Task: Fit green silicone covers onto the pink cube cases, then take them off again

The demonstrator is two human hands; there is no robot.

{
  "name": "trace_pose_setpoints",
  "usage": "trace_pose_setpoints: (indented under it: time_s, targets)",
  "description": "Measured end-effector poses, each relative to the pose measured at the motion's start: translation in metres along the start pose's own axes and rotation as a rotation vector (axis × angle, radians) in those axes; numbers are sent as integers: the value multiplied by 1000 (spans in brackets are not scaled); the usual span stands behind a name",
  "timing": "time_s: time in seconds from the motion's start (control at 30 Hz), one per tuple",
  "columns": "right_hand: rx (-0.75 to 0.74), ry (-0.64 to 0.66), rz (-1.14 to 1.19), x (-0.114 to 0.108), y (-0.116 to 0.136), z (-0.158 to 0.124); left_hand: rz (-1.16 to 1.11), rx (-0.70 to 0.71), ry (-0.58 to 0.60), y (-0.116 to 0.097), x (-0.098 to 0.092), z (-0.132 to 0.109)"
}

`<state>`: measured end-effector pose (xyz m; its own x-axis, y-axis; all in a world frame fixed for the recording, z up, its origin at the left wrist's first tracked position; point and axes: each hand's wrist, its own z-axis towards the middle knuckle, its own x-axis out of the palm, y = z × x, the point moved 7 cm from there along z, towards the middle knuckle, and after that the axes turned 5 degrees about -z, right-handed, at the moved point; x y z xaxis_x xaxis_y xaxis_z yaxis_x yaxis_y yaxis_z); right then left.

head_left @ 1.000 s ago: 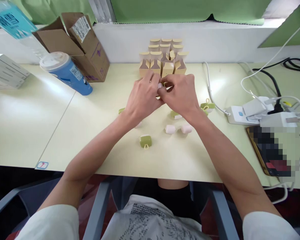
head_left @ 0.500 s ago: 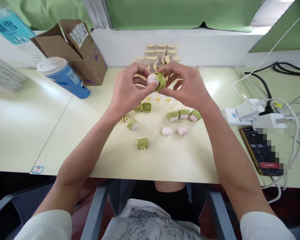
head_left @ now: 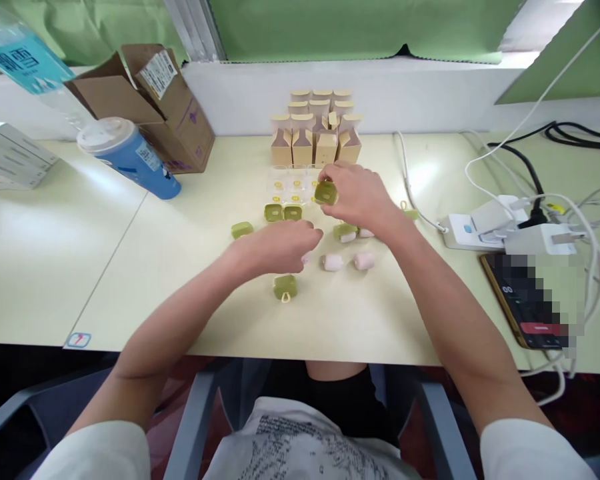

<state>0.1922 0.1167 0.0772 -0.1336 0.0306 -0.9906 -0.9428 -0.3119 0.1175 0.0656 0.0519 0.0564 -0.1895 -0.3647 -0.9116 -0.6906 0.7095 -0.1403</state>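
My right hand [head_left: 357, 193] pinches an empty green case [head_left: 325, 193] above the clear plastic trays [head_left: 295, 185]. Lower and to the left, my left hand [head_left: 290, 245] has its fingers closed round a small pink piece [head_left: 306, 257], mostly hidden by them. Two pink cylinders [head_left: 333, 263] lie just right of it. Two open green cases [head_left: 283, 213] sit behind my left wrist. One green case with a loop [head_left: 285, 287] rests nearer the table's front edge. More green cases with pink parts [head_left: 345, 232] are partly under my right hand.
Small cardboard boxes [head_left: 303, 143] with raised flaps stand at the back. At the left are a blue cup [head_left: 135, 160], a brown carton [head_left: 180, 120] and a bottle [head_left: 27, 57]. A power strip [head_left: 463, 231], cables and a phone [head_left: 523, 303] lie at the right.
My hands have moved apart, with the pink piece and green case separated. My left hand came down toward the front; my right hand holds the case lower.
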Motion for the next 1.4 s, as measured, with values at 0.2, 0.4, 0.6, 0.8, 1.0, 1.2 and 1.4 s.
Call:
trace_pose_setpoints:
  time_s: [0.2,0.4,0.6,0.8,1.0,1.2,1.4]
  targets:
    - [-122,79,-264,35,29,3,-32,-10,61,-8,11,6]
    - [-225,99,-303,47,27,1,-69,-248,-179,58,-28,-7]
    - [-224,112,-284,51,24,4,-12,-245,-343,95,-25,20]
    - [-186,122,-196,52,14,12,-14,-232,-377,101,-12,36]
    - [-146,102,-246,49,17,11,-22,-254,-449,99,-11,40]
    - [-117,58,-278,49,20,10,-13,-269,-482,97,-9,43]
    - [-118,68,-153,49,15,13,-39,-277,-475,96,-9,42]
